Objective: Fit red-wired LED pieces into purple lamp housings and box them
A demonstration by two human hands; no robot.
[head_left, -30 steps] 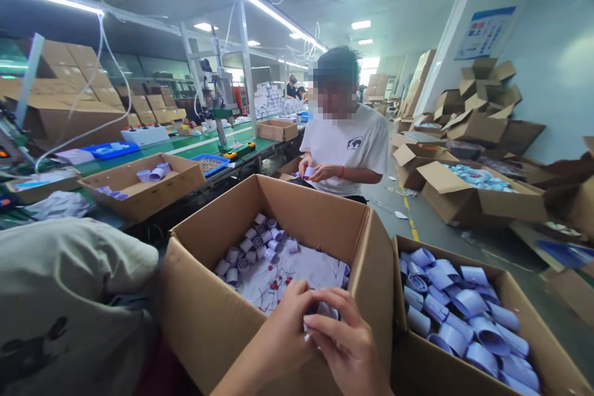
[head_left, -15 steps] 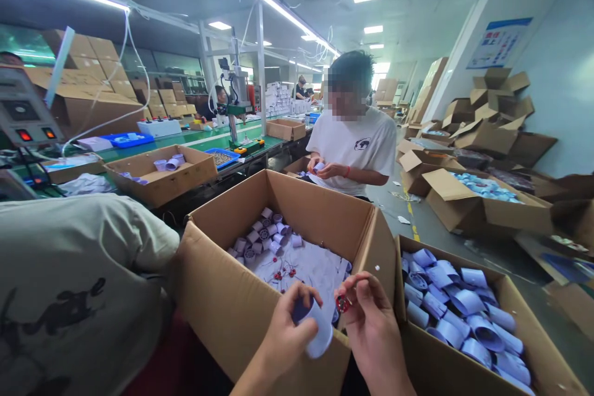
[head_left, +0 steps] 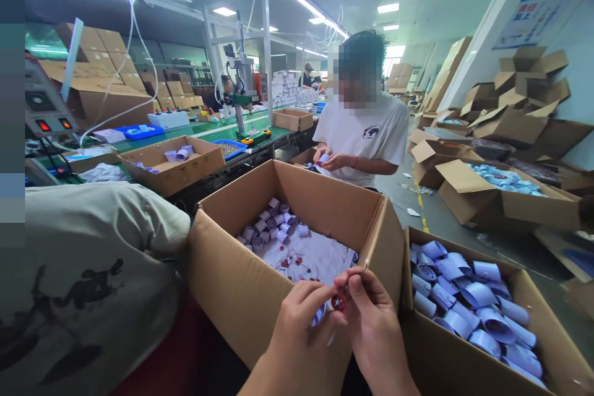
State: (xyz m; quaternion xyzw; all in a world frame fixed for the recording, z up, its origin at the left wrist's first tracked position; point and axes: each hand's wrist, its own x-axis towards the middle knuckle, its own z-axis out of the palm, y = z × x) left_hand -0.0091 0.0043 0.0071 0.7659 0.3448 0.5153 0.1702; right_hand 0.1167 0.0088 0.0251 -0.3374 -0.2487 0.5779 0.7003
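Note:
My left hand (head_left: 294,331) is closed around a pale lavender plastic cup (head_left: 318,315), mostly hidden behind the fingers. Close beside it, my right hand (head_left: 377,325) pinches a small round red part with wires (head_left: 338,302), held at the cup's side. Whether the part touches the cup I cannot tell. Both hands are over the near rim of a large cardboard box (head_left: 236,303). Inside that box, several red wired parts (head_left: 297,260) lie on a white sheet (head_left: 320,253), with a cluster of small lavender cups (head_left: 273,221) toward the far left corner.
To the right stands a carton heaped with lavender cups (head_left: 480,297). A co-worker in a white shirt (head_left: 362,136) works opposite, and another person's grey-green sleeve (head_left: 153,216) is close at left. Behind runs a green workbench (head_left: 204,130) with a shallow box (head_left: 171,173). Opened cartons (head_left: 529,102) pile up at right.
My hands have come together, bringing the red part next to the cup. The cup has turned and is now largely covered by my left fingers. The view has shifted slightly.

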